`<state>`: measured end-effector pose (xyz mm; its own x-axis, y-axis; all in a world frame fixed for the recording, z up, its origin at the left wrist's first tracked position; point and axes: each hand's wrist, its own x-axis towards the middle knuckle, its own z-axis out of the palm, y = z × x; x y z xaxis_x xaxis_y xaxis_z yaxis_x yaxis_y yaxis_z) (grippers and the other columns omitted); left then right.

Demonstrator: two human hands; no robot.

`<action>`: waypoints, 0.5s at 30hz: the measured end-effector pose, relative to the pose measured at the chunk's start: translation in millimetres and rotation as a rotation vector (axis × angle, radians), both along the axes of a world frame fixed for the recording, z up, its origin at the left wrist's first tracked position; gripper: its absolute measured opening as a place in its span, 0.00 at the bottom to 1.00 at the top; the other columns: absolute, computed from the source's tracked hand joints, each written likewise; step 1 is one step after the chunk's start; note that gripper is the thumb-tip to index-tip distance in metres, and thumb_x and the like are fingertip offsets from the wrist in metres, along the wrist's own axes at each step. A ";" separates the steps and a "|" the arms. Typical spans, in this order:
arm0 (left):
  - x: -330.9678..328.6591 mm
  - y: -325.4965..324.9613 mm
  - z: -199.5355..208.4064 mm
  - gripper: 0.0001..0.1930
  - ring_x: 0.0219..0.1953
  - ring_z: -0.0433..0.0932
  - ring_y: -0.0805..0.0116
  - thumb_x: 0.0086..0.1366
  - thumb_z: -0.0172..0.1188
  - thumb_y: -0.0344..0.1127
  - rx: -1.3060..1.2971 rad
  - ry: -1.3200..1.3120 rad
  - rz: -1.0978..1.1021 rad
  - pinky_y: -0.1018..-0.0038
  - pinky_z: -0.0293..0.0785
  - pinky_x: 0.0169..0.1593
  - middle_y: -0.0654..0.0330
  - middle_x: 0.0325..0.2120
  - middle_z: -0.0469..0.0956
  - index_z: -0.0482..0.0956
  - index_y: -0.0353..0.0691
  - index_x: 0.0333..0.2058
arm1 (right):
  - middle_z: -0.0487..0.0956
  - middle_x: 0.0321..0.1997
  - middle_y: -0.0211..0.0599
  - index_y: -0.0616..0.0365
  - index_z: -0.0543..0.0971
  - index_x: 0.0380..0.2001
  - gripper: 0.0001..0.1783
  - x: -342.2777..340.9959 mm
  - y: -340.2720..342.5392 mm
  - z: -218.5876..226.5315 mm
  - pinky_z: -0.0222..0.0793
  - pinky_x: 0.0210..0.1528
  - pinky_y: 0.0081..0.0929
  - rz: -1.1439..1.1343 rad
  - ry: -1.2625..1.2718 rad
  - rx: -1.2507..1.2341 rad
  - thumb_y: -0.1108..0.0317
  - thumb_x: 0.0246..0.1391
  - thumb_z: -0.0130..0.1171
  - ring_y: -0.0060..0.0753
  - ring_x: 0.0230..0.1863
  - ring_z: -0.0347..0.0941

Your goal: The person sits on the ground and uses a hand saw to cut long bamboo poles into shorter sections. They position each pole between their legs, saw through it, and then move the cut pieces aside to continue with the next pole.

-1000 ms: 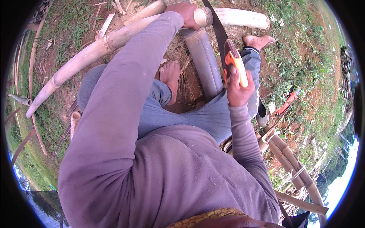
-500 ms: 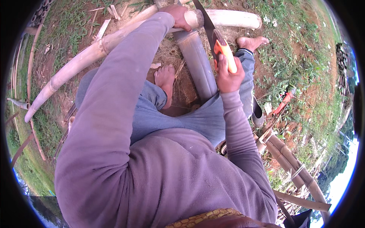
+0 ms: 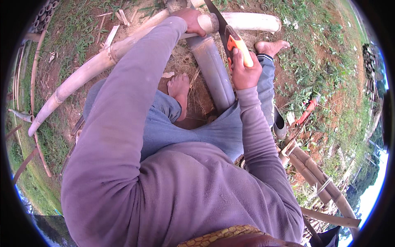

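Observation:
A long pale bamboo pole (image 3: 78, 84) runs from the left side to the top right, lying across a thicker grey bamboo piece (image 3: 212, 70) that slopes down between my legs. My left hand (image 3: 190, 20) presses down on the pole near that crossing, its fingers wrapped over the top and partly hidden. In my right hand (image 3: 246, 73) is the orange handle of a handsaw (image 3: 240, 47). The saw's dark blade stands across the pole just right of my left hand. Its far end runs out of the picture at the top. Whether the cut has depth cannot be seen.
My bare feet (image 3: 179, 88) rest on soil either side of the grey bamboo. To the right lie a red-orange tool or sheath (image 3: 307, 110), a hollow dark tube end (image 3: 279, 125) and tied bamboo lengths (image 3: 306, 166). Thin poles (image 3: 33, 78) lie at the left, with stacked bamboo behind.
My right hand and the saw have slid forward, away from my body and slightly left. My left hand stays on the pole in nearly the same place.

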<state>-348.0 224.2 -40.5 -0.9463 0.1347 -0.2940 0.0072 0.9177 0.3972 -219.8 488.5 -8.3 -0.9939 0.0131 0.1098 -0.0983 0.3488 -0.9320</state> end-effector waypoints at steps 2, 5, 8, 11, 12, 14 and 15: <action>6.4 -3.6 4.8 0.45 0.55 0.84 0.49 0.41 0.78 0.63 -0.009 -0.036 0.009 0.60 0.78 0.61 0.48 0.53 0.85 0.83 0.44 0.57 | 0.81 0.26 0.28 0.66 0.81 0.37 0.10 -13.5 -12.7 6.5 0.69 0.31 0.24 0.013 -0.058 -0.010 0.69 0.66 0.69 0.16 0.27 0.70; 7.6 -12.6 13.8 0.47 0.57 0.83 0.50 0.41 0.78 0.63 0.018 -0.052 0.014 0.59 0.77 0.61 0.48 0.55 0.84 0.82 0.45 0.60 | 0.80 0.25 0.28 0.65 0.80 0.39 0.10 53.8 18.9 17.6 0.69 0.27 0.19 0.027 -0.058 -0.108 0.68 0.70 0.65 0.15 0.24 0.72; 13.4 -25.2 -7.8 0.46 0.58 0.82 0.50 0.42 0.77 0.63 -0.001 -0.054 0.052 0.58 0.78 0.61 0.49 0.55 0.84 0.81 0.46 0.60 | 0.78 0.22 0.28 0.65 0.79 0.42 0.11 146.1 70.7 48.1 0.65 0.20 0.16 0.031 -0.132 -0.123 0.65 0.72 0.62 0.15 0.19 0.71; 11.2 -18.4 -5.9 0.46 0.58 0.83 0.50 0.43 0.77 0.63 -0.061 -0.001 0.062 0.57 0.78 0.61 0.51 0.55 0.84 0.82 0.46 0.60 | 0.81 0.26 0.32 0.66 0.79 0.41 0.10 113.9 51.9 21.0 0.71 0.28 0.19 -0.001 -0.070 -0.125 0.68 0.70 0.63 0.16 0.24 0.74; 13.4 -17.3 -5.3 0.46 0.58 0.82 0.49 0.42 0.77 0.63 -0.054 0.000 0.038 0.57 0.77 0.61 0.50 0.55 0.84 0.81 0.45 0.60 | 0.83 0.30 0.36 0.68 0.79 0.40 0.09 89.4 45.4 7.3 0.77 0.37 0.22 0.008 -0.059 -0.041 0.72 0.69 0.65 0.18 0.29 0.78; 3.5 2.9 5.8 0.48 0.58 0.82 0.49 0.42 0.77 0.63 -0.040 0.006 -0.022 0.57 0.77 0.62 0.48 0.56 0.83 0.81 0.43 0.61 | 0.83 0.26 0.36 0.65 0.82 0.37 0.13 0.3 -2.1 -4.5 0.70 0.30 0.25 0.009 -0.023 0.000 0.65 0.66 0.71 0.18 0.26 0.72; 3.0 4.7 10.0 0.49 0.58 0.82 0.48 0.41 0.77 0.64 -0.050 -0.008 -0.019 0.57 0.77 0.62 0.47 0.56 0.83 0.80 0.42 0.61 | 0.82 0.24 0.35 0.66 0.83 0.36 0.15 -30.7 -16.8 1.5 0.70 0.30 0.24 0.011 -0.024 -0.010 0.63 0.66 0.71 0.18 0.26 0.72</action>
<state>-345.0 228.9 -30.5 -0.9413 0.1373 -0.3084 0.0214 0.9360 0.3512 -250.5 471.7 -6.9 -0.9963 0.0029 0.0857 -0.0797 0.3385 -0.9376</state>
